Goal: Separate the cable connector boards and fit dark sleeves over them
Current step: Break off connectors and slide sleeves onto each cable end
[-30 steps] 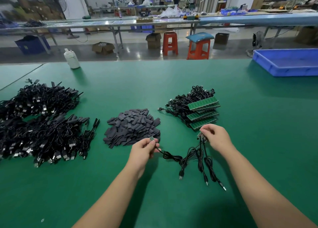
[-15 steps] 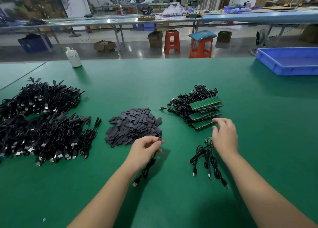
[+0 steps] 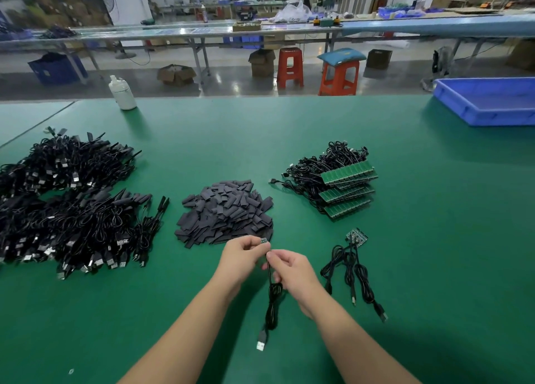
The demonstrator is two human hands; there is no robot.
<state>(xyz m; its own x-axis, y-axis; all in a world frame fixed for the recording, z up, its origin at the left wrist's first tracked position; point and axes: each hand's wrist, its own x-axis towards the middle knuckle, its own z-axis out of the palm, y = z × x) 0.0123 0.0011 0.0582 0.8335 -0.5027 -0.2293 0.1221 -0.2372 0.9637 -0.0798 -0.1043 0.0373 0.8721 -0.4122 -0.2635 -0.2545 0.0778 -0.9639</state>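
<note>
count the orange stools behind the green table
2. One stool stands on the floor past the table's far edge, bare-topped; the other stool is right of it with a teal cushion on top. More may be hidden behind benches.

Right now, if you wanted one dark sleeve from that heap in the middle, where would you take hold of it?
Probably a loose sleeve on the near edge of the sleeve pile, pinched across its flat faces at one end, coming from the near side. The pieces look flat and overlap, so an edge one should slide free. The left hand holding the small board is closest.
</note>
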